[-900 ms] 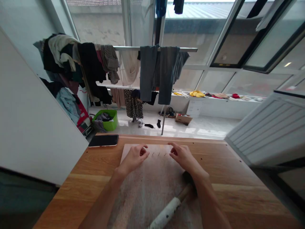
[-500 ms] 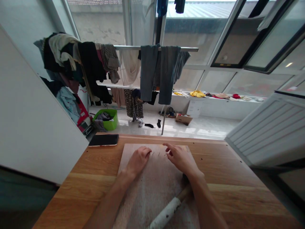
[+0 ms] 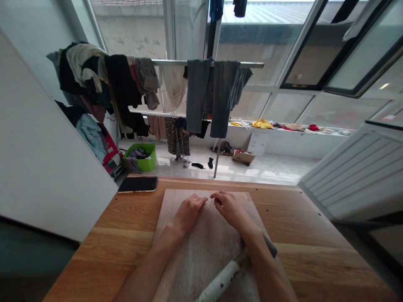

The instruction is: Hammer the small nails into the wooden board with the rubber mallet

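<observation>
A wooden board [image 3: 217, 245] lies on the table under both hands. Close to its far edge, thin dark nails [image 3: 211, 203] show in the narrow gap between my hands; whether they stand in the wood or lie on it is hard to make out. My left hand [image 3: 190, 212] rests on the board with fingers bent together, their tips just left of the nails. My right hand [image 3: 229, 207] curves in from the other side, thumb and fingers apart, close to the nails. A hammer [image 3: 220, 281] with a white-wrapped handle lies slantwise on the board, partly covered by my right forearm.
A black phone [image 3: 137, 184] lies at the table's far left corner. Several dark specks dot the wooden table [image 3: 308, 235]. Beyond its edge stand a drying rack with clothes [image 3: 206, 96], a green basket [image 3: 147, 157] and a cardboard box [image 3: 243, 157].
Both hands have moved inward, and the gap between their fingertips has narrowed around the nails. My right forearm has shifted left, showing more of the dark hammer head.
</observation>
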`<control>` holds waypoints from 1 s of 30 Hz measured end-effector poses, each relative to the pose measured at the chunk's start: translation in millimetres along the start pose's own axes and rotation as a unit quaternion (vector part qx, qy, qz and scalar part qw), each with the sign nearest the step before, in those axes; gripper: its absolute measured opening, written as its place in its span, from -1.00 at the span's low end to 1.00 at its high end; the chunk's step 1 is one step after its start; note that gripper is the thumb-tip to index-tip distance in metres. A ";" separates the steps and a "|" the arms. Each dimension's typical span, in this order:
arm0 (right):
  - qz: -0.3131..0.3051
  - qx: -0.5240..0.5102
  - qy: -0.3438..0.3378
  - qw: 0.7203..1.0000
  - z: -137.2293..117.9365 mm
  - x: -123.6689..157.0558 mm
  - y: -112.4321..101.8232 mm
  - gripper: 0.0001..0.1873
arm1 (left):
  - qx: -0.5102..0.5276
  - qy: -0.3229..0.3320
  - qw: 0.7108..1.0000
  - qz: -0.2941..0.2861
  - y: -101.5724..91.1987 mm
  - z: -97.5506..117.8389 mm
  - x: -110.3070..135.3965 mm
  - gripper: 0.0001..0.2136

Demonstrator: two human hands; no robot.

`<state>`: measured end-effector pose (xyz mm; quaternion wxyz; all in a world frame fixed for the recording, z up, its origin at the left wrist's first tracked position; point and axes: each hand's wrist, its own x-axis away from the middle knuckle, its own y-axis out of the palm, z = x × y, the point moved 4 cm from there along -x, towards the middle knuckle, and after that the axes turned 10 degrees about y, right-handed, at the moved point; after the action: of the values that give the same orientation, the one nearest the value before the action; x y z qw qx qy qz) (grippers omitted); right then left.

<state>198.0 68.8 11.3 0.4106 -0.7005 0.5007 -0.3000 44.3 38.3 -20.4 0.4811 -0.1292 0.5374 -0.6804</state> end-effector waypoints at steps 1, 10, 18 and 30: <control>-0.001 -0.004 -0.004 1.000 0.0 -0.7 3.2 -0.69 | 0.007 0.003 1.000 0.004 0.9 -0.1 -0.2 -0.72; -0.007 -0.023 -0.023 0.999 -4.2 0.2 4.0 -0.76 | 0.139 -0.066 0.981 0.115 -6.8 -8.2 -0.8 -0.84; -0.045 -0.053 -0.031 0.997 -15.3 10.4 -13.1 -0.77 | 0.233 -0.088 0.967 0.044 -48.3 -0.9 4.1 -0.87; -0.229 -0.157 -0.032 0.960 -22.1 22.9 9.2 -0.82 | 0.374 -0.099 0.910 -0.147 -36.3 5.9 16.3 -0.87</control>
<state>182.7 39.6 14.1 0.2315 -0.8616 0.3538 -0.2808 21.5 20.3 7.5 0.4391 -0.0842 0.1684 -0.8785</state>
